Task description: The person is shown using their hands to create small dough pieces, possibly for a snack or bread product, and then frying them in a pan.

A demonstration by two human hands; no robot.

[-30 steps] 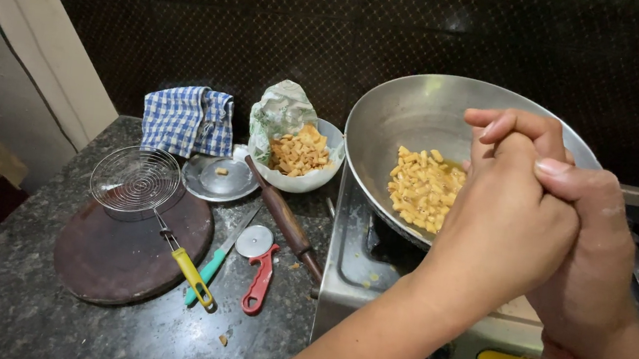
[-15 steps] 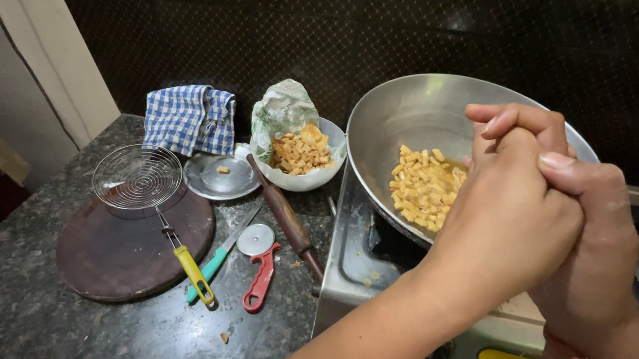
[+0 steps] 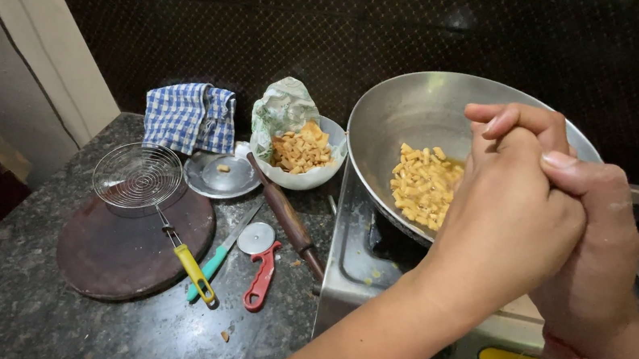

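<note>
**Desk contents**

Dark speckled stone desk (image 3: 20, 305). On it: round brown board (image 3: 123, 253), steel lid (image 3: 221, 175), white bowl (image 3: 312, 177), checked cloth (image 3: 189, 116), red pizza cutter (image 3: 260, 266), teal-handled knife (image 3: 219, 255), gas stove (image 3: 372, 283) at right.

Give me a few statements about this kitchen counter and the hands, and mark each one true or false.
1. The left hand and right hand are clasped together in front of the wok. True.
2. The wok is empty. False: it holds yellow fried pieces.
3. The wire skimmer rests on the round wooden board. True.
4. The pizza cutter has a blue handle. False: its handle is red.
5. The checked cloth lies inside the white bowl. False: it sits on the counter, left of the bowl.
</note>
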